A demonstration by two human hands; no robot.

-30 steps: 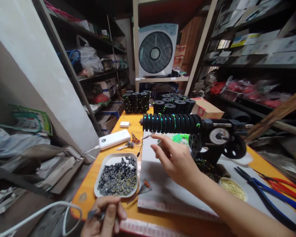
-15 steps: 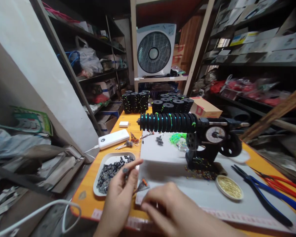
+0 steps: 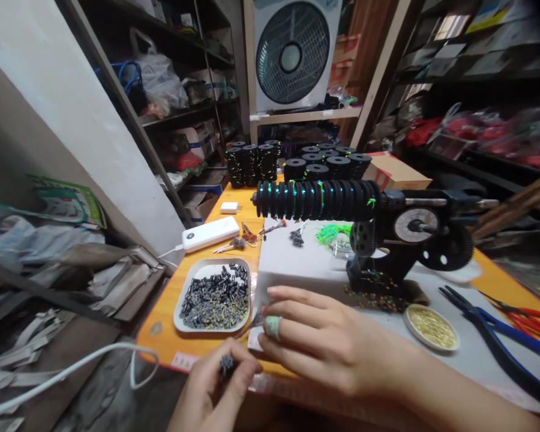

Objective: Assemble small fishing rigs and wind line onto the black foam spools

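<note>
At the table's front edge, my left hand [image 3: 218, 390] is closed with thumb and forefinger together. A small dark grey cluster [image 3: 226, 363] pokes out between its fingers; its exact kind is unclear. My right hand [image 3: 328, 342] reaches across the front of the white sheet, back up and fingers stretched out, its thumb hidden. A green band [image 3: 272, 326] wraps one finger. Its fingertips lie over a small feathery piece [image 3: 257, 319] with a bit of orange, mostly covered. Left of them sits a white tray [image 3: 178, 318] of small black and grey tube-like pieces.
A black hand-cranked machine [image 3: 378, 258] carries a row of black discs [image 3: 317, 201] on its shaft. Blue-handled pliers [image 3: 486, 336] and a dish of golden bits [image 3: 432, 327] lie right. A white power bank [image 3: 210, 234] is behind the tray; black spools [image 3: 252, 165] stand farther back.
My right hand has opened out from a curled pose and moved over the small feathery piece. My left hand has dropped lower, away from the tray. The camera view has tilted down.
</note>
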